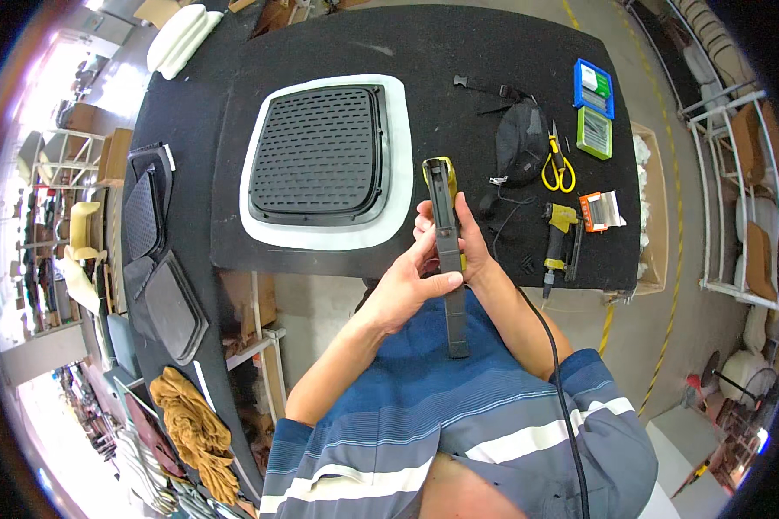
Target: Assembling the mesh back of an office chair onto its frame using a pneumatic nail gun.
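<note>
Just beyond the table's near edge, both my hands hold a yellow-and-black staple gun [444, 199] upside down, its long dark magazine rail drawn out toward my body. My left hand [404, 281] grips the rail from the left, thumb laid across it. From the right, my right hand [473, 238] wraps round the yellow body, which is mostly hidden behind the rail and fingers. A black perforated plastic panel [318, 151] lies on a white padded sheet [396, 164] to the left of the gun.
On the black table [441, 52] at right are a black pouch [519, 143], yellow-handled scissors [557, 169], a second yellow staple gun [559, 229], an orange-and-white box [599, 212], and blue [594, 86] and green [594, 132] boxes. A black cable [556, 363] runs along my right arm.
</note>
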### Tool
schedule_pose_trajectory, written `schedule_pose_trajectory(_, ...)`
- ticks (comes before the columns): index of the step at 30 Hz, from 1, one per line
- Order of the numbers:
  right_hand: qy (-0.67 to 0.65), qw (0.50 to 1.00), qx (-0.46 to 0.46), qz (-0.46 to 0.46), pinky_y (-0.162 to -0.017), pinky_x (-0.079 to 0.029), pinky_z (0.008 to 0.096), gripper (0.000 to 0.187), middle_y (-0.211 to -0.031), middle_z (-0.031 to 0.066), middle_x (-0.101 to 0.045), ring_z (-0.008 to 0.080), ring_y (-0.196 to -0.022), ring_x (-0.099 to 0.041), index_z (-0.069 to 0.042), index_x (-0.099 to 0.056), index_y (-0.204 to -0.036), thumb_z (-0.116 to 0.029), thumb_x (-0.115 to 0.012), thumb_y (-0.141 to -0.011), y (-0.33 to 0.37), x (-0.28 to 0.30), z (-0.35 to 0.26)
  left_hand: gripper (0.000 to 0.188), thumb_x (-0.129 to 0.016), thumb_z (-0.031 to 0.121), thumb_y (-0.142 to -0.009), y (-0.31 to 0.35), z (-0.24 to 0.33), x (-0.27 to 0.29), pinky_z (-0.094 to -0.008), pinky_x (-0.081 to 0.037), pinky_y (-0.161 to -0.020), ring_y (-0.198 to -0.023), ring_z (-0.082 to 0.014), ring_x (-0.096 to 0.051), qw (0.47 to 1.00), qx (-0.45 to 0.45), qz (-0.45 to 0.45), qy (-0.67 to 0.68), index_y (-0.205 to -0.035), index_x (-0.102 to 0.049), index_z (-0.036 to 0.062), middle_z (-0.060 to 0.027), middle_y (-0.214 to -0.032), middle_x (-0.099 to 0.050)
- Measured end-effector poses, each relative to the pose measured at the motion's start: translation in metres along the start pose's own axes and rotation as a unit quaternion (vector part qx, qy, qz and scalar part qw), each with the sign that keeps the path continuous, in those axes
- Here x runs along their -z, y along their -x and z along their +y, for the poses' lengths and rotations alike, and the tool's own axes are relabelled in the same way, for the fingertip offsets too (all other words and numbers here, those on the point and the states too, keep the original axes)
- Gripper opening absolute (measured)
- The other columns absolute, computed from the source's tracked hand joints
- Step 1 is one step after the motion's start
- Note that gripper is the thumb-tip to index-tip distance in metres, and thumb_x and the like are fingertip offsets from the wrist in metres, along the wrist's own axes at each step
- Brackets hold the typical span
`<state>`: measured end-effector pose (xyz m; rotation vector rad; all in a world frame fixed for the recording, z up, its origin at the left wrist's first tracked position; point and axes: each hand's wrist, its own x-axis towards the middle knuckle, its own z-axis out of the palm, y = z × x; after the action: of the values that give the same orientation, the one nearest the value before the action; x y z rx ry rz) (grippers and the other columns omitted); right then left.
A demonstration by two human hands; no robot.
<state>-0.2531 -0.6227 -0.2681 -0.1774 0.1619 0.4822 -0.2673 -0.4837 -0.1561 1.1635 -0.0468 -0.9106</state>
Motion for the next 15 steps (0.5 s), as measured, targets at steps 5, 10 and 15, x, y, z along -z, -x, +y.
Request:
schedule_pose_trajectory(5,0.003,0.999,-0.02,-0.026,-0.057,-0.049,0.0225,0.065,-0.077,-0.0018,-0.054,0.0061,-0.06,-0.054,-0.004,-0.057,-0.117,-0.064,-0.049,-0.091,0.0,0.018,-0.01,0.064,-0.064,0.012,-0.089,-0.012,-0.006,-0.019,-0.0347,-0.037,-0.105,-0.117,-0.0167,-0.051,0.999,-0.003,0.044,-0.02,-0.146,-0.036,0.0078,-0.0063,-0.129,-0.054)
schedule_pose_trajectory(10,0.028,0.999,-0.004,0.021,-0.054,-0.047,0.0211,0.062,-0.073,-0.0021,-0.053,0.0066,-0.057,-0.052,-0.004,-0.058,-0.112,-0.062,-0.048,-0.093,0.002,0.0,-0.016,0.059,-0.061,0.011,-0.091,-0.015,-0.001,-0.017,-0.0347,-0.039,-0.104,-0.117,-0.0162,-0.051,0.998,-0.004,0.051,-0.046,-0.145,-0.037,0.0064,-0.0064,-0.129,-0.054)
schedule_pose_trajectory(15,0.058,0.987,-0.016,0.148,-0.052,-0.044,0.0227,0.055,-0.07,-0.001,-0.052,0.0077,-0.057,-0.05,-0.005,-0.058,-0.106,-0.059,-0.048,-0.095,0.002,-0.018,-0.024,0.052,-0.06,0.006,-0.09,-0.009,0.005,0.008,-0.0304,-0.043,-0.099,-0.11,-0.015,-0.057,0.998,0.013,0.052,0.02,-0.139,-0.044,0.0032,-0.0072,-0.123,-0.06)
